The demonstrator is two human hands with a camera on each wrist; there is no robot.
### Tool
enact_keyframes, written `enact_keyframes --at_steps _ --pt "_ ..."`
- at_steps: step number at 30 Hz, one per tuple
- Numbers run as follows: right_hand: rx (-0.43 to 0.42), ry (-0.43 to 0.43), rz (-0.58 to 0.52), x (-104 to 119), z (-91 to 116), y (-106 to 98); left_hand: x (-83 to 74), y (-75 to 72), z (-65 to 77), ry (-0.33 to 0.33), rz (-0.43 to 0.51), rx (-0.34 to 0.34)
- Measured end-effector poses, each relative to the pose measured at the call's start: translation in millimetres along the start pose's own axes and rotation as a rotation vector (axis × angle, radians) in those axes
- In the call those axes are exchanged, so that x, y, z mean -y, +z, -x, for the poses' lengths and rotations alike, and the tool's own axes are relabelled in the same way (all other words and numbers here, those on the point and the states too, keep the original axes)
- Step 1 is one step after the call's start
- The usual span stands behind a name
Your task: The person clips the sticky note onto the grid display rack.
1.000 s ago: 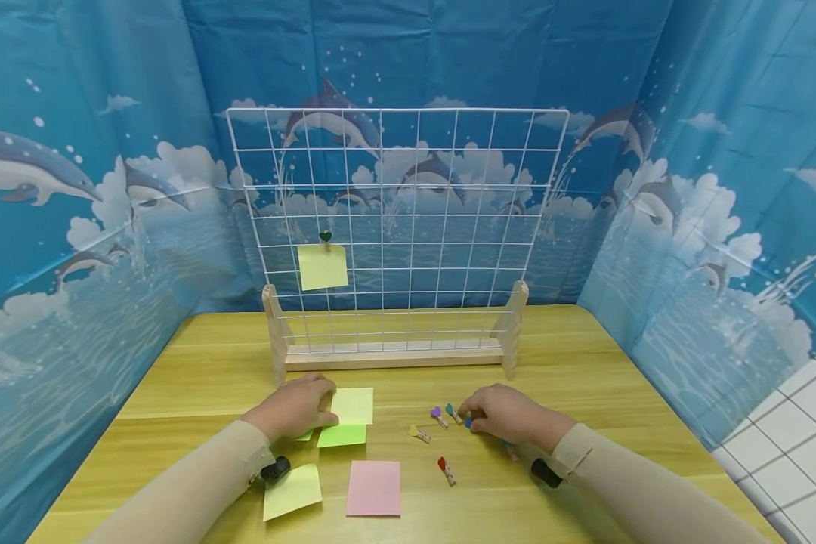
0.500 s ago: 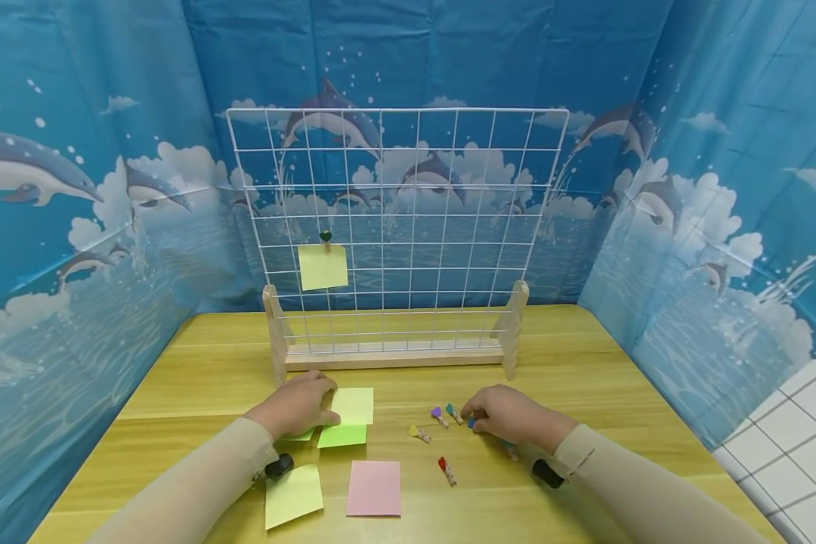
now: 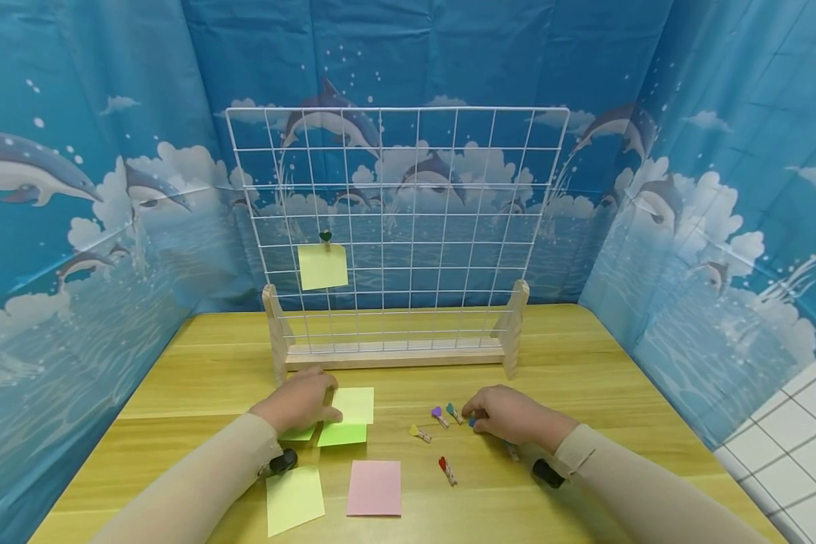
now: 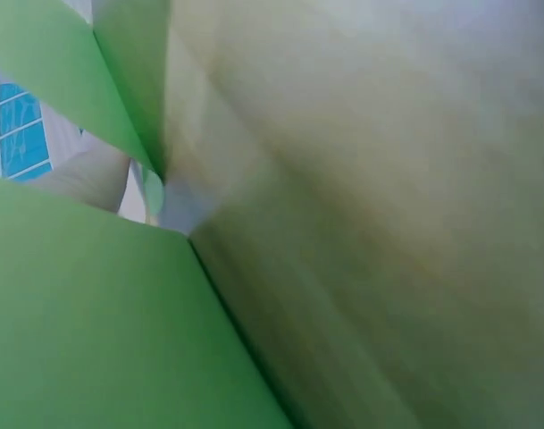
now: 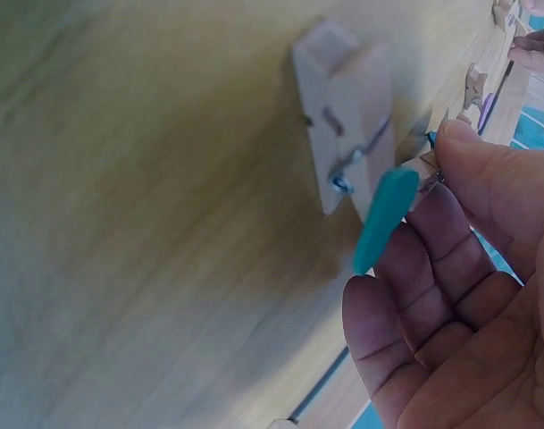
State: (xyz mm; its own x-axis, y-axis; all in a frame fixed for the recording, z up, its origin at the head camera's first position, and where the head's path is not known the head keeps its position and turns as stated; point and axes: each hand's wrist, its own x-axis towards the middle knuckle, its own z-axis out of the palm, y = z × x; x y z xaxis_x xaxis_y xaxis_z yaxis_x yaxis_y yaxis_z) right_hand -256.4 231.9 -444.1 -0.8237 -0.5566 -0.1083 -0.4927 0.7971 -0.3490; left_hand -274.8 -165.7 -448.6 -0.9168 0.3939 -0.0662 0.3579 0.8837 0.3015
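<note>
In the head view my left hand (image 3: 299, 400) rests over sticky notes left of centre, thumb and forefinger apart at the left edge of a pale yellow note (image 3: 355, 404). Bright green notes (image 3: 343, 434) lie under and beside it. The left wrist view is mostly filled by a green note (image 4: 93, 322), with part of a finger (image 4: 93, 174) behind. My right hand (image 3: 506, 414) pinches a small wooden clothespin (image 5: 423, 170) between thumb and fingers; its blue heart (image 3: 472, 421) peeks out below the fingertips. Another clothespin with a teal heart (image 5: 386, 219) lies close to this hand.
Clothespins with purple (image 3: 437, 412), teal (image 3: 451, 409), yellow (image 3: 413, 430) and red hearts (image 3: 443, 464) lie between the hands. Nearer are a pink note (image 3: 375, 488) and a yellow note (image 3: 295, 500). Behind stands a white wire grid (image 3: 408, 243), one yellow note (image 3: 323, 266) clipped on it.
My left hand and wrist have shifted slightly right and away from me, and the near yellow note has turned and slid a little. My right hand has barely moved.
</note>
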Motion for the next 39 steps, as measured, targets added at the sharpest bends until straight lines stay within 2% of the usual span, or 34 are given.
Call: enact_keyframes --at_steps 16,24,30,39 --pt "0.011 0.005 -0.006 0.1 1.3 -0.8 -6.5 0.1 -15.1 -0.088 0.093 0.057" --pt "0.013 0.025 -0.014 -0.3 1.4 -1.4 -6.9 -2.4 -19.8 -0.111 0.136 0.085" --pt "0.017 0.024 -0.013 -0.7 0.7 -2.0 -7.6 -3.8 -21.4 -0.103 0.154 0.090" --pt "0.027 0.033 -0.030 -1.5 0.5 -1.3 -8.8 -2.6 -21.1 -0.084 0.159 0.058"
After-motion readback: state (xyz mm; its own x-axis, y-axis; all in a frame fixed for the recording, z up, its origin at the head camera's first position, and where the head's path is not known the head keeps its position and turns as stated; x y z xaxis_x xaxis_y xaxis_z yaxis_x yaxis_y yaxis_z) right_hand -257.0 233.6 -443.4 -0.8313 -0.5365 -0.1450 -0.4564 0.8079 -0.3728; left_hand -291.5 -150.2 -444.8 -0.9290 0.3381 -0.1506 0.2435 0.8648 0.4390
